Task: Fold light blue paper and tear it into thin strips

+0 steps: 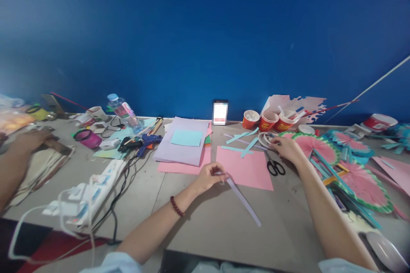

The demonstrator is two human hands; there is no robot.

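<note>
My left hand (213,176) pinches one end of a lilac paper strip (245,201), which slants down to the right over the grey table. At the right, my right hand (286,148) has its fingers closed on the edge of a white roll of tape (265,140). Black-handled scissors (276,168) lie just below that hand. Between the hands rests a pink paper sheet (245,170), with several light-blue paper strips (249,148) across its top edge. Pink-and-green pleated paper fans (365,185) lie beside my right forearm.
Red paper cups (268,121) and a phone (221,113) stand along the blue wall. Lilac sheets (182,155) bear a light-blue sheet (186,138). Leftward are a glue gun (147,143), a plastic bottle (124,113), a power strip (99,192) with cables, and another person's hand (32,140).
</note>
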